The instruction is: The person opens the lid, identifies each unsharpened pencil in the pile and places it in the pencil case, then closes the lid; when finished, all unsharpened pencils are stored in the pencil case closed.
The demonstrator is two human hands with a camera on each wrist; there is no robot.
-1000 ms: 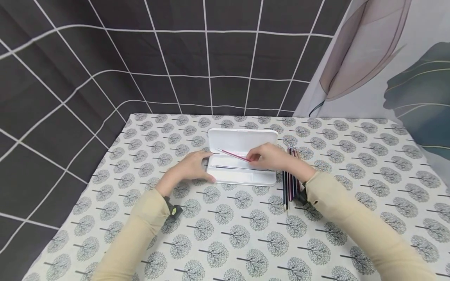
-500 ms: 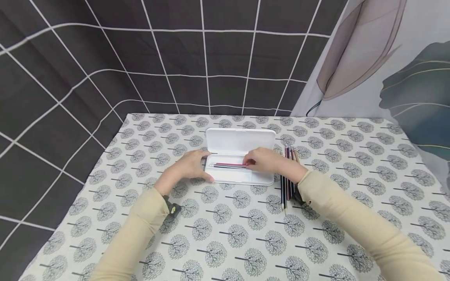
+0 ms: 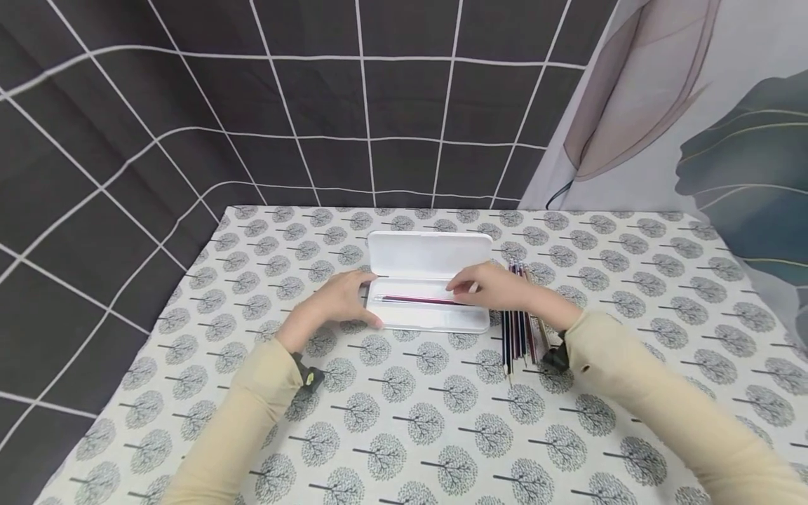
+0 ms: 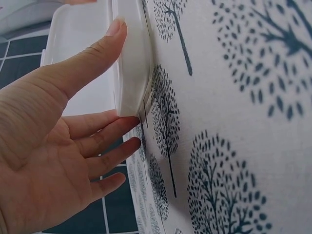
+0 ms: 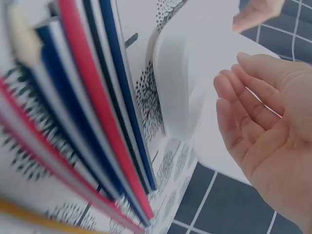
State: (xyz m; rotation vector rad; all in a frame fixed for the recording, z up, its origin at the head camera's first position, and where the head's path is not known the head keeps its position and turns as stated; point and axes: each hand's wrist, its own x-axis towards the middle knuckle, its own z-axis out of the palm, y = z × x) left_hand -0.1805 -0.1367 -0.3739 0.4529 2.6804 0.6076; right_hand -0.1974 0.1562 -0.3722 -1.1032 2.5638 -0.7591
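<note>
Inside the white case, on the patterned cloth before you, a red pencil and a dark one lie side by side, their right ends hidden by your right hand. That hand has hold of nothing: its fingers are loosely curved, with a gap to the thumb, over the case's right end. Your left hand is spread at the left end, thumb at the near corner and fingertips at the far one. Judging by how things lie, you are early in filling it: the larger bunch of pencils is outside, just right of the case, and the lid stands open.
</note>
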